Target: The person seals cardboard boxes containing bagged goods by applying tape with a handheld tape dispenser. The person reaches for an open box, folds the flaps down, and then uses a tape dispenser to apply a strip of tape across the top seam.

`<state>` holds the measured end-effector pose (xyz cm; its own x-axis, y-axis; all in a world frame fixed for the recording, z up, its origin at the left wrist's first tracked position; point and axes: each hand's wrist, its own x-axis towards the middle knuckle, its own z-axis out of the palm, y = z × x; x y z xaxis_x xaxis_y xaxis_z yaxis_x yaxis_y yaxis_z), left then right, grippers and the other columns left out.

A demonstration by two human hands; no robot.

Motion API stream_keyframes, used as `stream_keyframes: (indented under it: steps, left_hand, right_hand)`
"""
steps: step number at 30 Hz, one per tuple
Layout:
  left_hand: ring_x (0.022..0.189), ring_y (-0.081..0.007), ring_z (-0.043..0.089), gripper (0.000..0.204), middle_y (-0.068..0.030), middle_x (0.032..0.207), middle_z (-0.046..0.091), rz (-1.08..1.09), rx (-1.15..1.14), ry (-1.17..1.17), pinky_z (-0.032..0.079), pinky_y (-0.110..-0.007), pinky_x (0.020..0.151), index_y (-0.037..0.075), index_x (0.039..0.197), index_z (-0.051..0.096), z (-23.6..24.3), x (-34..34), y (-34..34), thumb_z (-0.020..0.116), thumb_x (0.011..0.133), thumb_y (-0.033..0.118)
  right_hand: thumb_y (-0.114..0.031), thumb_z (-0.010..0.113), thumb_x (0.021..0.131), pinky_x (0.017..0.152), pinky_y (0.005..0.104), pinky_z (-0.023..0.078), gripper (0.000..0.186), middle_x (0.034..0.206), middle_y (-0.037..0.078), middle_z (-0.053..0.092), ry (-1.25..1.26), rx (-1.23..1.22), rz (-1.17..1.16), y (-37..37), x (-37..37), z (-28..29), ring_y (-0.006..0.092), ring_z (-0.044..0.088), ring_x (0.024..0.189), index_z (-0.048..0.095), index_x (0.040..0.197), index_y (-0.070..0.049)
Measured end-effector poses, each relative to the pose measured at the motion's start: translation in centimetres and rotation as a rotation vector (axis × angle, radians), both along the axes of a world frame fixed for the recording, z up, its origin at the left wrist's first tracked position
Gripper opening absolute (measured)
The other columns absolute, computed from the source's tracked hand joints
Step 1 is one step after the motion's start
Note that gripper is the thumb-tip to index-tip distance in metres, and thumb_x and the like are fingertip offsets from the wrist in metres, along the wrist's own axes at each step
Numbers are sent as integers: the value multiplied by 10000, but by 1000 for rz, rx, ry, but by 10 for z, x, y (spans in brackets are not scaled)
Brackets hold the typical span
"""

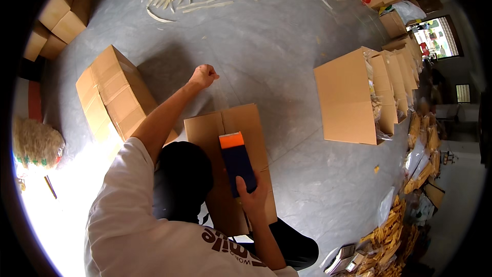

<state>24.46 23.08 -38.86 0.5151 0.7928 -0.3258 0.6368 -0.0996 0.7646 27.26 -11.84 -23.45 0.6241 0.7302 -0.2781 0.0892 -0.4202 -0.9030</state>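
Because only our right hand (252, 197) holds it, the blue-and-orange tool (237, 160) could slip

Although our right fingers and thumb wrap its dark lower end, its orange end juts free over the carton (204, 131), so a loose grip could let it swing or drop. Our left hand (204, 75), raised beyond the carton's far edge, has its fingers curled closed; we cannot tell whether they pinch anything. Since neither hand appears to brace the carton beside our left knee (185, 174), a hard push might skew it.
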Motion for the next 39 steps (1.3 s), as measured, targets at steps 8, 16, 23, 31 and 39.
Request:
stream_keyframes:
  steps: [8, 16, 23, 31, 39]
  left_hand:
    - [613, -163, 552, 287, -55, 633, 583, -384, -451, 191, 442, -318, 517, 19, 736, 631, -63, -13, -41, 710, 732, 295]
    - [860, -239, 550, 406, -139, 946, 597, -581, -430, 179, 434, -389, 725, 13, 956, 599, -93, -26, -42, 584, 818, 394]
    - [1186, -270, 430, 563, -117, 1304, 456, -780, -544, 73, 327, -383, 989, 64, 1276, 452, -23, 16, -41, 392, 904, 483]
    - [1169, -247, 450, 426, -66, 1229, 524, -1567, 315, 320, 275, -417, 1011, 218, 1176, 576, 118, 93, -128, 364, 908, 473]
    - [1114, -266, 457, 418, -67, 1114, 576, -1365, 396, 396, 252, -436, 1027, 165, 1098, 623, 107, 75, -143, 495, 821, 449]
  right_hand:
    - [-191, 666, 772, 568, 280, 458, 287, 715, 113, 615, 14, 49, -30, 4, -2, 0, 158, 593, 636, 575, 916, 39]
    - [-192, 657, 781, 556, 275, 453, 279, 700, 106, 613, 30, 28, -28, 5, -2, 5, 146, 583, 615, 578, 910, 43]
    - [-230, 658, 786, 560, 282, 460, 305, 696, 115, 619, -34, 55, -65, 5, -1, 2, 156, 595, 620, 596, 888, 51]
    - [-255, 669, 788, 604, 277, 460, 326, 753, 124, 630, 34, -12, -32, 3, 1, 2, 138, 594, 685, 600, 915, 37]
    - [-254, 675, 787, 520, 244, 424, 319, 637, 84, 600, 9, -251, 4, -143, -16, 42, 103, 565, 575, 587, 895, 33]
